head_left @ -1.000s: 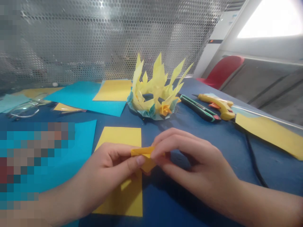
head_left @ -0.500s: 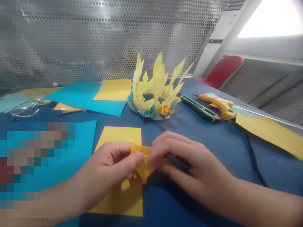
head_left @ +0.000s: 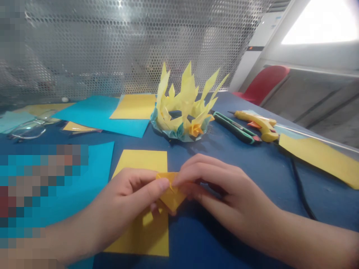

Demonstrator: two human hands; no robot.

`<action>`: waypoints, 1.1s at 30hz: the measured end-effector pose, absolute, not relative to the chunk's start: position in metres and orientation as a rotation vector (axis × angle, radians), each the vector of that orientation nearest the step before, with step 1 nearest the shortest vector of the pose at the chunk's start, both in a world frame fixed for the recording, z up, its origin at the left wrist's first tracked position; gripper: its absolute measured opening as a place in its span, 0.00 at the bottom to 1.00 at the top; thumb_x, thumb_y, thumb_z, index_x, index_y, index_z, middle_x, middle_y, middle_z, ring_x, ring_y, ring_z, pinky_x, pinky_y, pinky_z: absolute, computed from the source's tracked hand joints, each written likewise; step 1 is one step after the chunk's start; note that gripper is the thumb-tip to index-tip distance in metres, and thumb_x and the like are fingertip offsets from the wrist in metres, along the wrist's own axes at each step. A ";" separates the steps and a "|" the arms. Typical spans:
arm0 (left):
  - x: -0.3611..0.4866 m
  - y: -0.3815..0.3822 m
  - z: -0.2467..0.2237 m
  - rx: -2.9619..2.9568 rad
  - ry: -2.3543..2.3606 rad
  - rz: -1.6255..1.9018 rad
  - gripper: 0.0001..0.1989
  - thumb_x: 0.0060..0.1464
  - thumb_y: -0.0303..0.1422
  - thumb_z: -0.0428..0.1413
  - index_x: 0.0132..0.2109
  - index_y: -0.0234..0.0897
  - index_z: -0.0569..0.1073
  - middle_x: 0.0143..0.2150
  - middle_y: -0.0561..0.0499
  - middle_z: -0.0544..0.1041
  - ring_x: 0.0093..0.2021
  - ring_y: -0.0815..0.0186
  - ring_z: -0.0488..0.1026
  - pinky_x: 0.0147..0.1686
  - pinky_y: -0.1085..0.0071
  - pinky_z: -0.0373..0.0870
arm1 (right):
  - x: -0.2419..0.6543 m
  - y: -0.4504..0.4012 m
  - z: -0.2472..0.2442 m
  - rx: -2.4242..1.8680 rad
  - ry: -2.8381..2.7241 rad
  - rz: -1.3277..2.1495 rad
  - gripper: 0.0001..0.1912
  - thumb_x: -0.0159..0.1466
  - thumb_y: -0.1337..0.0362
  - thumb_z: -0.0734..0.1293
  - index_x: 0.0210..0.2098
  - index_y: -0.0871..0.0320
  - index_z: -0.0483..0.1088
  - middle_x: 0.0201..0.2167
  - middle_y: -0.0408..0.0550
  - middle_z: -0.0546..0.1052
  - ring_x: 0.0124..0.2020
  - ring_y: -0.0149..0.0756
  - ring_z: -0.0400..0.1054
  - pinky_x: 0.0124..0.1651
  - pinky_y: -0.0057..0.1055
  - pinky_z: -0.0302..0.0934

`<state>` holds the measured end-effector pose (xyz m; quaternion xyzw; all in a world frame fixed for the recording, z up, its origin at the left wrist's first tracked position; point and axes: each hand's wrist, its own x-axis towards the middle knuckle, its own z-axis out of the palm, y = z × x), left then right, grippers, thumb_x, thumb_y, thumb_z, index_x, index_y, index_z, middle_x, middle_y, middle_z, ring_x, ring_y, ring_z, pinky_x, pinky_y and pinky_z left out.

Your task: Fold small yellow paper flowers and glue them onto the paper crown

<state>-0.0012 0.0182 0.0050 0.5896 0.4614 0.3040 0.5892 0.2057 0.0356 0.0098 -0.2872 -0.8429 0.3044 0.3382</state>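
Note:
A small piece of folded orange-yellow paper (head_left: 174, 200) is held up between both hands, its lower end coming to a point. My left hand (head_left: 134, 194) pinches its left side, thumb on the near face and fingers behind. On the right side, my right hand (head_left: 215, 183) grips the upper edge with its fingertips, which hide part of the folds. Beneath the hands lies a yellow paper sheet (head_left: 148, 239), flat on the blue table. Beyond them stands a spiky yellow paper crown (head_left: 186, 101) with a crumpled blue-green base and an orange paper flower (head_left: 196, 129) at its front.
A green-and-black box cutter (head_left: 237, 127) and a yellow glue gun (head_left: 262, 125) with a dark cord lie right of the crown. Blue sheets (head_left: 98, 112), a yellow strip (head_left: 319, 158) and glasses (head_left: 29, 127) lie about. A perforated metal panel (head_left: 112, 52) rises behind.
My right fingertips have shifted slightly left along the paper's top edge, and more of its lower right side shows. My left hand keeps its hold almost unmoved.

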 end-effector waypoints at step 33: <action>0.003 0.009 -0.001 1.388 1.071 0.838 0.05 0.53 0.33 0.62 0.31 0.38 0.80 0.25 0.56 0.77 0.25 0.72 0.71 0.25 0.81 0.66 | 0.196 0.024 0.010 -1.056 -1.901 1.091 0.06 0.55 0.71 0.70 0.22 0.59 0.72 0.19 0.40 0.74 0.20 0.24 0.66 0.23 0.17 0.61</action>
